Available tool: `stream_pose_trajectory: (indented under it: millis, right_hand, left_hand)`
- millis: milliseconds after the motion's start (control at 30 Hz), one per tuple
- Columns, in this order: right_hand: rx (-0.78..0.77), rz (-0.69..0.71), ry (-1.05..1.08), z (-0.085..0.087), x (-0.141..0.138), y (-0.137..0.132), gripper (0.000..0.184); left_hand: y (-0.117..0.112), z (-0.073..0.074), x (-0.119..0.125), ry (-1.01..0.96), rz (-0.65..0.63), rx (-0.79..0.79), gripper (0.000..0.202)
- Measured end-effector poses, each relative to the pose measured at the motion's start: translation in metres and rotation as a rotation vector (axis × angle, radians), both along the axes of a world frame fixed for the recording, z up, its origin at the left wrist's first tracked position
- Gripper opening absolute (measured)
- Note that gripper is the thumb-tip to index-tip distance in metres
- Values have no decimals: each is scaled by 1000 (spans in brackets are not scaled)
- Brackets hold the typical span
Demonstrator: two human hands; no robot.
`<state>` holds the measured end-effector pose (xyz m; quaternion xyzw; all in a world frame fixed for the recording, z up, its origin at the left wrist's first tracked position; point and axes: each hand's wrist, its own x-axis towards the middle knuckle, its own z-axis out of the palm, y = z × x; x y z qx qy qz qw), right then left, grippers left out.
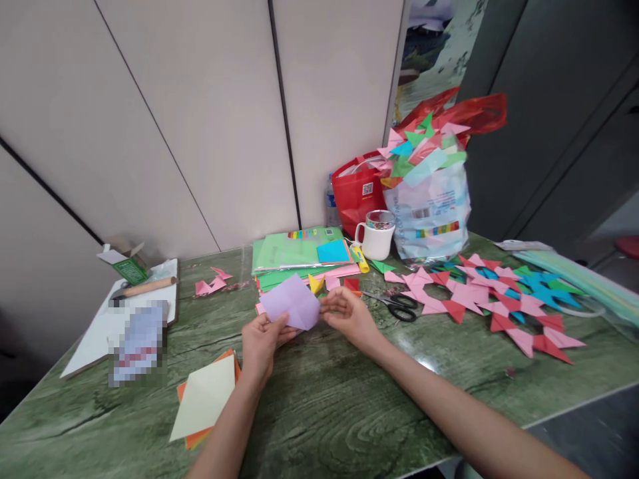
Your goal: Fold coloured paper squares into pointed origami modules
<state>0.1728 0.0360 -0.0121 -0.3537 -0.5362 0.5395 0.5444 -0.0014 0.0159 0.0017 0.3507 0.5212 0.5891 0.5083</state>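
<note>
A square of purple paper is held up above the table, creased across its middle. My left hand pinches its lower left edge, thumb on top. At the paper's right corner are the bent fingers of my right hand, closed on that corner. Behind the paper lie small folded pieces, among them a yellow one and a red one. A stack of cream and orange paper sheets rests to the left of my left forearm. Black-handled scissors lie right of my right hand.
Green paper packs lie at the back, beside a white mug. A plastic bag overflows with folded paper; a red bag stands behind. Folded pink and red pieces spread rightward. On the left, a hammer rests on a white board.
</note>
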Motion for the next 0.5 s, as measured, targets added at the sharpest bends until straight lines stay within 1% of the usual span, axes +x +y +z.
stream_pose_trajectory:
  millis: [67,133,200,267,367,400,433,467,500]
  right_hand:
    - [82,-25,-52,3,2,0,15]
    - [123,-50,-127,4,2,-1,8]
    - [138,-48,-191,4,2,-1,13]
    - [141,-13,-252,2,1,0,18]
    - [112,33,-312,-1,-1,1,22]
    - [92,36,-308,-2,-1,1,24]
    - [70,33,-292,-2,-2,1,26]
    - [49,22,-274,-2,-2,1,27]
    - [33,4,-260,-2,-3,1,28]
  left_hand:
    - [-1,0,1,49,-36,-12,28]
    - [-2,0,1,104,-64,-9,26]
    - [-2,-1,1,181,-87,19,24]
    - [-1,-2,2,263,-114,68,23]
    - [-2,0,4,302,-117,150,19]
    - [-3,2,5,282,-113,171,25]
    - [-4,4,7,253,-109,187,39]
    - [-5,6,8,207,-130,195,52]
    - [-6,8,9,155,-177,200,61]
